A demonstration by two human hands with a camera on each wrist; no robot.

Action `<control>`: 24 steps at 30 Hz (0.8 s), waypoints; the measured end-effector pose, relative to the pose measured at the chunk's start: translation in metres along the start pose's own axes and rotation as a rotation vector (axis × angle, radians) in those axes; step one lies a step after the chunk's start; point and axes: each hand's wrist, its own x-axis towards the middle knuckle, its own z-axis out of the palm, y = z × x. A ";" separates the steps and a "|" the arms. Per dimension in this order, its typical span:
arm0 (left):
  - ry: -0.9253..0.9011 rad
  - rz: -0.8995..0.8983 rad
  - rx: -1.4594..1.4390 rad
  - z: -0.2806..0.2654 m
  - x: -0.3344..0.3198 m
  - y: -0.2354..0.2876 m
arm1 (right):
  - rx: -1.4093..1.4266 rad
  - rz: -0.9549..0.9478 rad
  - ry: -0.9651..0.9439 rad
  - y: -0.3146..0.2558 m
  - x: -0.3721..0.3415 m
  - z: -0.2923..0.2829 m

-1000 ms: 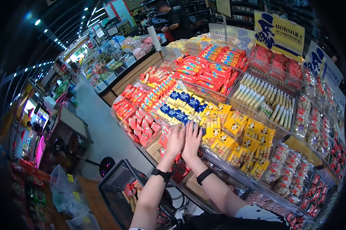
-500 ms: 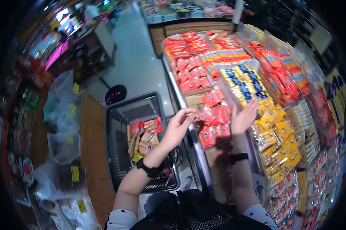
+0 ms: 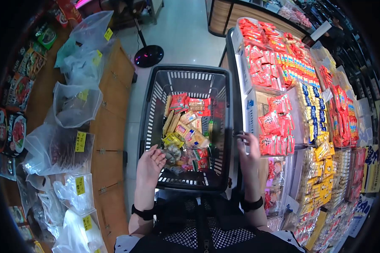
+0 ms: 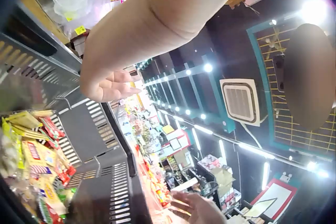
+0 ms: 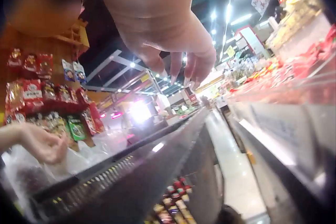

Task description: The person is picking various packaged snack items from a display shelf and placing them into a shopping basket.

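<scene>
A dark grey shopping basket (image 3: 189, 69) stands between my hands, with red, yellow and beige packaged snacks (image 3: 185, 130) lying in it. My left hand (image 3: 150, 168) is at the basket's near left rim, palm turned up and fingers loosely bent, with nothing in it. Beyond the right rim, beside the candy stand, hangs my right hand (image 3: 249, 149), its fingers loosely curled downward. The right wrist view shows these fingers (image 5: 197, 69) apart from the basket wall and holding nothing. Nearest to this hand on the stand are red snack packets (image 3: 278, 122) in a clear bin.
The stand's bins on the right hold blue-and-cream packets (image 3: 313, 109) and yellow packets (image 3: 322, 173). On the left runs a wooden cabinet (image 3: 110, 126) topped with clear plastic bags (image 3: 78, 105) bearing yellow price labels. A round black base (image 3: 149, 56) stands on the floor beyond the basket.
The view has swung from the stand to the basket. Both hands have come off the packets, where they were side by side, and drawn back to either side of the basket.
</scene>
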 end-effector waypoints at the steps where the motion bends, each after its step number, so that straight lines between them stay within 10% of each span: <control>1: 0.020 0.003 -0.004 -0.005 0.002 0.002 | -0.005 0.006 -0.014 -0.014 0.001 0.008; 3: 0.021 -0.008 -0.001 -0.011 0.009 0.005 | 0.072 0.033 -0.390 -0.042 0.011 0.022; 11: -0.053 -0.229 -0.065 -0.014 0.061 0.007 | -0.348 -0.104 -0.939 -0.041 0.052 0.124; 21: 0.129 -0.369 -0.093 -0.039 0.092 0.011 | -0.540 0.224 -1.333 -0.001 0.013 0.254; 24: 0.145 -0.411 0.016 -0.048 0.103 0.007 | -0.695 0.081 -1.093 0.023 -0.019 0.279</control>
